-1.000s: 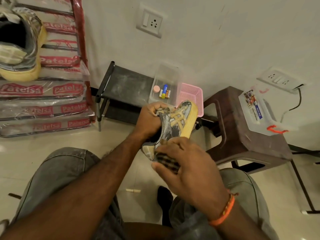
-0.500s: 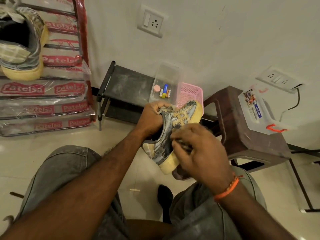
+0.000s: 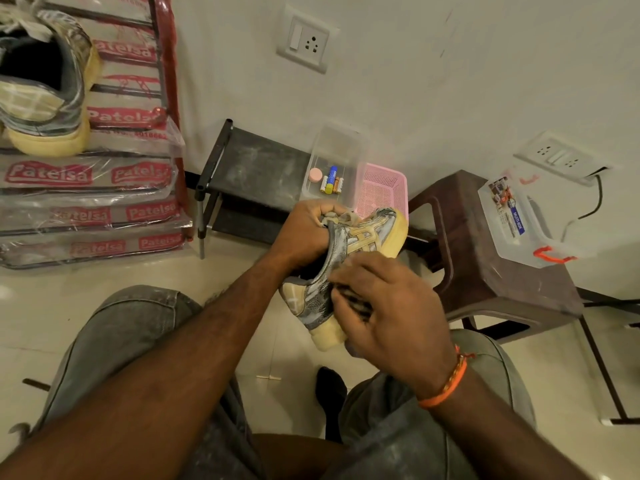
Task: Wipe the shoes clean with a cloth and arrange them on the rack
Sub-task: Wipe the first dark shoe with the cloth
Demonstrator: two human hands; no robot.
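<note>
Gripping the shoe [image 3: 349,258] at its laced top: left hand [image 3: 304,233], fingers curled tight, sole turned to the right, held in mid-air above the knees. Pressing a dark checked cloth [image 3: 349,299] against the shoe's side near the heel: right hand [image 3: 388,306], fingers curled round the cloth. Resting on the plastic-wrapped rack [image 3: 90,174], upper left: second shoe [image 3: 45,91]. Standing along the wall: low black shelf [image 3: 256,164] bearing a clear box [image 3: 332,168] and pink basket [image 3: 381,188]; brown stool [image 3: 485,258] bearing a lidded container [image 3: 519,220].

Left hand [image 3: 304,233] grips the shoe [image 3: 349,258] by its tongue; right hand [image 3: 388,306] presses the cloth [image 3: 353,301] against its side.
</note>
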